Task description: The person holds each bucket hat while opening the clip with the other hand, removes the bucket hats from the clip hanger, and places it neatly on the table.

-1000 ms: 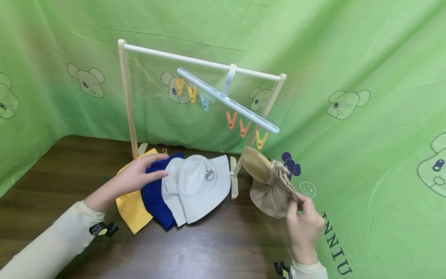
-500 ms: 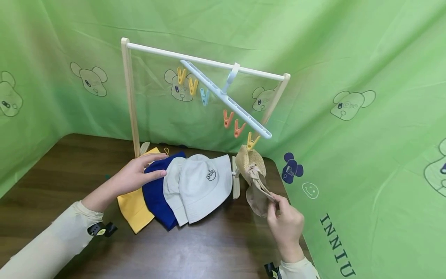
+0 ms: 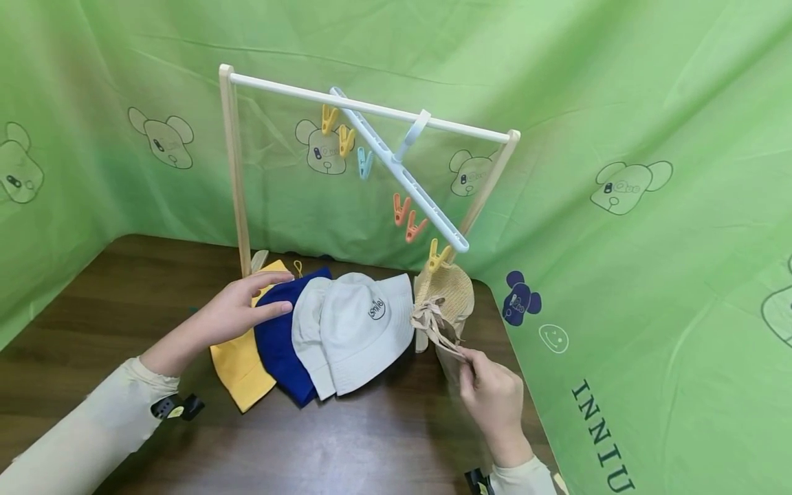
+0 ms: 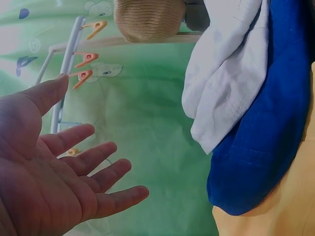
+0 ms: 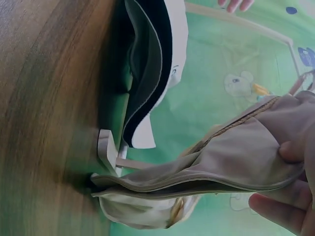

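Note:
My right hand (image 3: 491, 395) pinches the brim of a beige sun hat (image 3: 458, 289) with a woven crown and a ribbon bow. In the right wrist view, the hat's folded cloth brim (image 5: 236, 152) runs between thumb and fingers. A yellow clothespin (image 3: 438, 258) overlaps the crown in the head view, but the left wrist view shows a gap between them. My left hand (image 3: 244, 309) is spread with nothing in it, above the yellow hat (image 3: 244, 375) and blue hat (image 3: 278, 350). The white bucket hat (image 3: 365, 330) marked "smile" lies to its right.
A light blue hanger (image 3: 396, 165) hooks over the white rod (image 3: 297, 91) of a wooden-legged rack. Several yellow, blue and orange clothespins hang beneath it. Green printed cloth (image 3: 619, 103) surrounds the brown table (image 3: 247, 454).
My right hand has moved left with the beige hat, whose bow has turned into view. The hanger has swung, its near end going left and its far end up. My left hand barely moved.

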The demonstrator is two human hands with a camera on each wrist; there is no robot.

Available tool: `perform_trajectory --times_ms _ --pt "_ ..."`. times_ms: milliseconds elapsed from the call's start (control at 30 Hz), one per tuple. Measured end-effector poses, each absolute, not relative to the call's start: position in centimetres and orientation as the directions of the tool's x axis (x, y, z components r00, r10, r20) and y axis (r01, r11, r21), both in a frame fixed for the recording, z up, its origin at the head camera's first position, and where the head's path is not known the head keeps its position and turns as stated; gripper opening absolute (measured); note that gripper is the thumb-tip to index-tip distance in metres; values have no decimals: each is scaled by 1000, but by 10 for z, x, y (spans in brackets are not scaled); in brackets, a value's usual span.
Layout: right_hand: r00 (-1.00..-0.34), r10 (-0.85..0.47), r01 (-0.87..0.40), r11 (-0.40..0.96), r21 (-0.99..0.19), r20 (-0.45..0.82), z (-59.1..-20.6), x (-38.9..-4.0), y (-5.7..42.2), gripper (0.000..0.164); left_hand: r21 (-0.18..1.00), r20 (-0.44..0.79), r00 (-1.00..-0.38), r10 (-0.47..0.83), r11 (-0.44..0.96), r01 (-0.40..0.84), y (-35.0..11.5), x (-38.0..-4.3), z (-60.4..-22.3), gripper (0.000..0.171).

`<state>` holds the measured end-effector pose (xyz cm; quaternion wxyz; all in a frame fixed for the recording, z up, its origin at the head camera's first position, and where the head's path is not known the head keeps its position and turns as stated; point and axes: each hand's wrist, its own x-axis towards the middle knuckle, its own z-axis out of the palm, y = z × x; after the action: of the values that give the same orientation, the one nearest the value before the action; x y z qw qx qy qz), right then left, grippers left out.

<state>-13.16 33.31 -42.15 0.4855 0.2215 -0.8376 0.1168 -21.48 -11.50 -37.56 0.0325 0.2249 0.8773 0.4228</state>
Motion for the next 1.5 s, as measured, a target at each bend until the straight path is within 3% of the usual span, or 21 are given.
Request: perform_trajectory --times_ms 600,1100,1367,1500 --pt "-465 -361 -530 845 72 808 -432 -131 314 19 758 153 -901 405 536 370 -125 -213 -379 60" --pt "-409 -460 -578 799 167 788 -427 -117 309 25 732 205 -886 415 536 420 -130 -209 -381 56" --pt "-362 -530 -628 747 220 767 -428 -112 307 27 723 185 -889 418 555 411 -132 -207 -389 59" --pt "-370 -564 -647 727 231 738 -433 -112 303 27 724 173 -890 421 558 405 -131 -207 -392 60"
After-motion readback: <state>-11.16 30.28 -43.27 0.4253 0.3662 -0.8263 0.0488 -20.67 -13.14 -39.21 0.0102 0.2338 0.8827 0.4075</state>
